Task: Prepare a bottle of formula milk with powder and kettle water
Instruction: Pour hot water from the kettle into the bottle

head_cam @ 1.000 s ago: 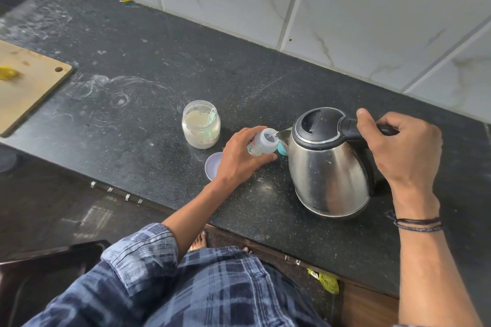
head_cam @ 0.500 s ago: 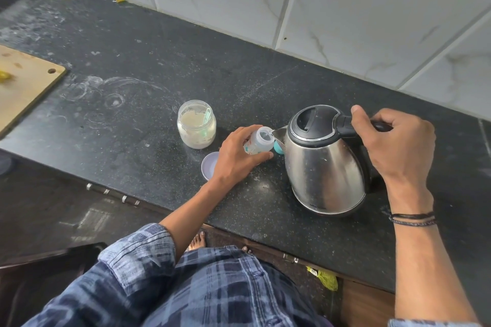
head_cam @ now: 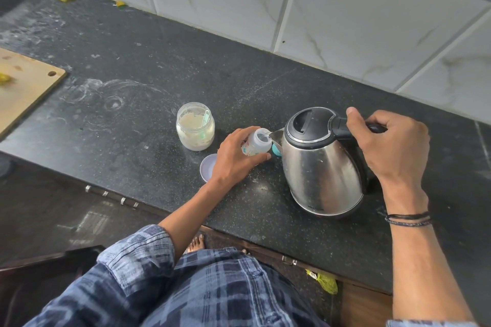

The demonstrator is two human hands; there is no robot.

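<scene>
On the black speckled stone countertop [head_cam: 159, 66] we tip the stainless-steel kettle with a black lid and handle [head_cam: 321, 167] toward the left. Our right hand [head_cam: 390, 148] is wrapped round the handle, thumb laid forward along its top. Whether the kettle's base touches the counter we cannot tell. Our left hand [head_cam: 233, 156] curls round the small clear plastic feeding bottle [head_cam: 256, 143], which leans toward the kettle, its open mouth just beside the metal spout [head_cam: 276, 137].

The glass jar of pale powder [head_cam: 195, 127], a scoop standing inside it, sits behind our left hand. A round lilac cap [head_cam: 208, 167] lies just beside our left wrist.

We judge this to be the pour. The bottle's mouth is narrow and the spout is broad. The tilt should therefore grow slowly, from the wrist, so that only a thin thread of water leaves the lip. The spout's tip belongs over the centre of the opening. Our left fingers sit low on the bottle, away from any spill. We should level the kettle well before the bottle looks full, since the water may be hot.
</scene>
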